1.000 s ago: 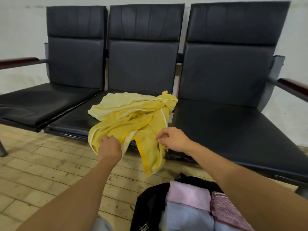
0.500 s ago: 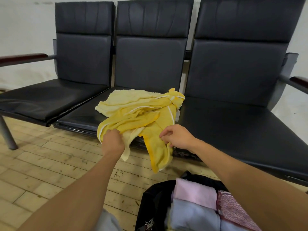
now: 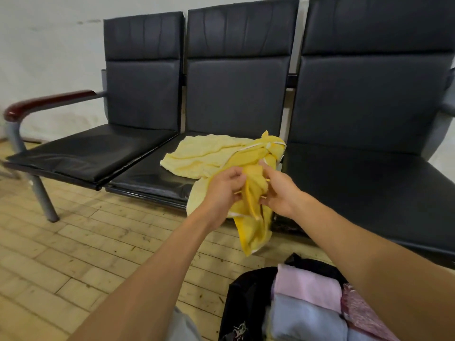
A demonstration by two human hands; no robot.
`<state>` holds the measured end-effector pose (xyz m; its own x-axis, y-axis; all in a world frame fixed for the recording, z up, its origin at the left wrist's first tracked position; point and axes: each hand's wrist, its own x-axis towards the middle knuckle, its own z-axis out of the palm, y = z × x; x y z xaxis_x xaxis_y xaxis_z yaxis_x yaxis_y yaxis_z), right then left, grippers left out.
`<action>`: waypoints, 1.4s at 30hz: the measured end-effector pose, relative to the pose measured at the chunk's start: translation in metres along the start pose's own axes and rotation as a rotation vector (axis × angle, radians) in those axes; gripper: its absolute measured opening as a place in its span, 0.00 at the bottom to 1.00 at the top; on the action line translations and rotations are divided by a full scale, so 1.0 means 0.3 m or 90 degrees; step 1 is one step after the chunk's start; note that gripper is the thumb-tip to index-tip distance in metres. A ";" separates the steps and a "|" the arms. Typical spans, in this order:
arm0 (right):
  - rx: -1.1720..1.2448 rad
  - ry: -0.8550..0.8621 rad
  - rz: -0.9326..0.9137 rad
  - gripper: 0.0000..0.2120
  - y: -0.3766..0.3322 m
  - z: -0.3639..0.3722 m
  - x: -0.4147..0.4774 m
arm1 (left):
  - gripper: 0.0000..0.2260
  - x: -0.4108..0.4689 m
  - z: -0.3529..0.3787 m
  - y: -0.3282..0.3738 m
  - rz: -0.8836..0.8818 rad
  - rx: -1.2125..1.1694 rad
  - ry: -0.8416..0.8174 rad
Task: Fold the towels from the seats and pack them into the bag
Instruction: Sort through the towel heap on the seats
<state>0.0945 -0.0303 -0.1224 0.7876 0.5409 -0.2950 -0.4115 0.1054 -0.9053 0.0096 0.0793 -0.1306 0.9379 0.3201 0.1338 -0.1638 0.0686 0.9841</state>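
My left hand and right hand both pinch a bunched fold of the yellow towel, fingers curled into the cloth. The towel lies crumpled on the middle seat, one end hanging over its front edge. The black bag below holds a folded pink towel and a blue towel; its small white print is too blurred to read.

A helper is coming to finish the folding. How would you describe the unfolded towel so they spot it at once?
Find the row of three black seats by the wall. On the middle seat lies the yellow towel, spilling over the front edge, gripped by the left hand and right hand. Unlike the pink towel and blue towel folded in the bag, it is crumpled.
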 end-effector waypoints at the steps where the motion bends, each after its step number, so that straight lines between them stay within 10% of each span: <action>1: 0.007 0.023 -0.002 0.11 -0.008 -0.014 -0.006 | 0.08 -0.001 0.025 -0.005 -0.011 0.005 -0.053; 6: 0.001 0.138 -0.051 0.13 -0.053 -0.134 -0.037 | 0.08 0.013 0.123 -0.017 -0.033 0.017 -0.112; 14: -0.181 0.242 -0.071 0.22 -0.131 -0.490 -0.177 | 0.09 0.079 0.285 -0.078 -0.036 0.250 0.180; 27: -0.759 0.379 -0.108 0.07 -0.097 -0.937 -0.334 | 0.21 0.181 0.442 -0.285 -0.161 0.775 0.105; 34: -1.058 0.437 -0.213 0.11 -0.043 -0.907 -0.320 | 0.16 0.172 0.581 -0.300 -0.021 0.685 0.096; 37: -0.952 0.351 -0.359 0.12 -0.021 -0.852 -0.281 | 0.08 0.154 0.623 -0.284 -0.036 0.464 0.053; 42: -0.811 0.258 -0.228 0.12 0.010 -0.799 -0.197 | 0.05 0.115 0.649 -0.279 -0.114 0.324 0.001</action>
<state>0.1565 -0.2619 -0.1809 0.9273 0.3462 0.1423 0.3661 -0.7600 -0.5370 0.1153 -0.0993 -0.1857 0.9371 0.3466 -0.0409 0.1677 -0.3444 0.9237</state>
